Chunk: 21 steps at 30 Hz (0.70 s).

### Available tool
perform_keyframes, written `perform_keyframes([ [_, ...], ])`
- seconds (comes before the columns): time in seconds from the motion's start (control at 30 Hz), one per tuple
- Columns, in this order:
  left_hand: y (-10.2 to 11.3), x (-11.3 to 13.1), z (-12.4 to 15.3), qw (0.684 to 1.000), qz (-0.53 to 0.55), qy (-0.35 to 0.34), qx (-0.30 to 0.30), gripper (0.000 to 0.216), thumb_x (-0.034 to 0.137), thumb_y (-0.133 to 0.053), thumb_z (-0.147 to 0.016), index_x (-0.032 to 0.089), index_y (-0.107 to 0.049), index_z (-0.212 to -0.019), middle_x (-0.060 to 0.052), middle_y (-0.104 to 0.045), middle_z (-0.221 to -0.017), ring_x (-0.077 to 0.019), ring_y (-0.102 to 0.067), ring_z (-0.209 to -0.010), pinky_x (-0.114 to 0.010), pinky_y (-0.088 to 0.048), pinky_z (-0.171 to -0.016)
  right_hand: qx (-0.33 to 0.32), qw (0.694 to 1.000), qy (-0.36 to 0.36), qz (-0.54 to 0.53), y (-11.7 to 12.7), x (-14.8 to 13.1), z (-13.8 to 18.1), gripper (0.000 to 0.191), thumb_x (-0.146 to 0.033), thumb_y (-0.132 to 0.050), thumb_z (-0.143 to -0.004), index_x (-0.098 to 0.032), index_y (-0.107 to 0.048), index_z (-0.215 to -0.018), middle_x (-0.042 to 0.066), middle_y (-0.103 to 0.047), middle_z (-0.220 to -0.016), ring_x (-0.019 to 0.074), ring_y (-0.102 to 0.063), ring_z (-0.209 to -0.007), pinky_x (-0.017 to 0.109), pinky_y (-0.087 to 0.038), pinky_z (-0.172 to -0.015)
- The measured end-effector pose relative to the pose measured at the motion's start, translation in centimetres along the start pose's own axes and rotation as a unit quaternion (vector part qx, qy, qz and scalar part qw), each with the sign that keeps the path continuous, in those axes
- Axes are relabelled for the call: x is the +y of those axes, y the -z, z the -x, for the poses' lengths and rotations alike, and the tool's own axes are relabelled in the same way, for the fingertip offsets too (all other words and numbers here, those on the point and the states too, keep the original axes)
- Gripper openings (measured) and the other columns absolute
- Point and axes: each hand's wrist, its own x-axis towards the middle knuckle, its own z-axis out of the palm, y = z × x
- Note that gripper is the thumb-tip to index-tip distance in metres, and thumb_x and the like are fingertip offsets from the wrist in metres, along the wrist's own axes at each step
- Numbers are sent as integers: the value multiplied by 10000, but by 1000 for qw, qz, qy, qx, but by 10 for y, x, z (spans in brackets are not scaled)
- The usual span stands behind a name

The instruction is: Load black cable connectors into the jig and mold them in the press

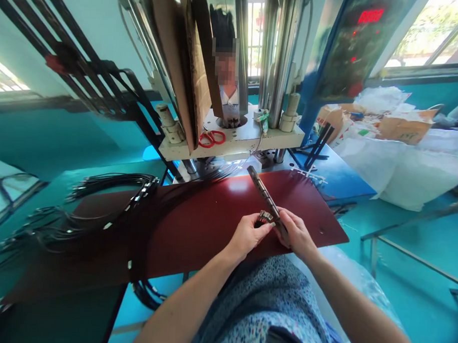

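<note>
Red worktop (197,220), left hand (246,237) tight on clips (265,217), right hand (297,235) round metal bar (261,189)

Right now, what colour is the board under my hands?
The board is dark red; the head view shows it best.

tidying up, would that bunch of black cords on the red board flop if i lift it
Probably floppy: the black cords drape in loose curves across the red board. Likely to splay or tangle too, since they lie fanned out.
</note>
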Motion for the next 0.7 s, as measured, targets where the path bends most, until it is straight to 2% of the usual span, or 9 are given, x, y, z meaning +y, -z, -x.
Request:
perform_keyframes([
  [0.13,-1,-3,0,999,-50,-18,12,218,353,-635,-697,140,-593,-706,71,-383,-442,-51,-306,-403,-198,-256,-440,25,999,42,-12,-9,8,4,522,-536,-470,-838,-120,-550,-1141,-57,-464,-453,73,-364,-346,178,-273,-310],
  [0.37,-2,-7,-1,996,-82,-41,7,170,305,-602,-728,148,-594,-662,42,-489,-493,-86,-441,-497,-200,-355,-535,39,998,50,-13,-5,17,2,529,-491,-502,-841,-111,-511,-1210,-76,-455,-436,75,-371,-311,182,-292,-295],
  [0.57,-4,-7,0,992,-98,-79,-24,206,238,-507,-797,151,-597,-633,-6,-618,-603,-134,-577,-642,-234,-435,-700,57,993,88,61,-9,17,7,480,-446,-466,-876,-130,-515,-1235,-67,-484,-458,78,-414,-341,184,-348,-334],
  [0.63,-4,-7,0,991,-104,-79,-26,219,244,-501,-804,152,-588,-626,-5,-613,-597,-136,-581,-633,-236,-439,-691,45,992,88,76,-9,17,7,482,-438,-456,-882,-136,-512,-1253,-72,-469,-441,79,-412,-339,182,-346,-330],
  [0.7,-4,-8,0,992,-107,-69,-10,217,269,-516,-804,153,-574,-630,11,-570,-548,-120,-547,-568,-221,-428,-617,38,993,84,77,-9,17,6,486,-443,-463,-877,-142,-518,-1254,-72,-466,-437,78,-406,-334,179,-340,-319],
])
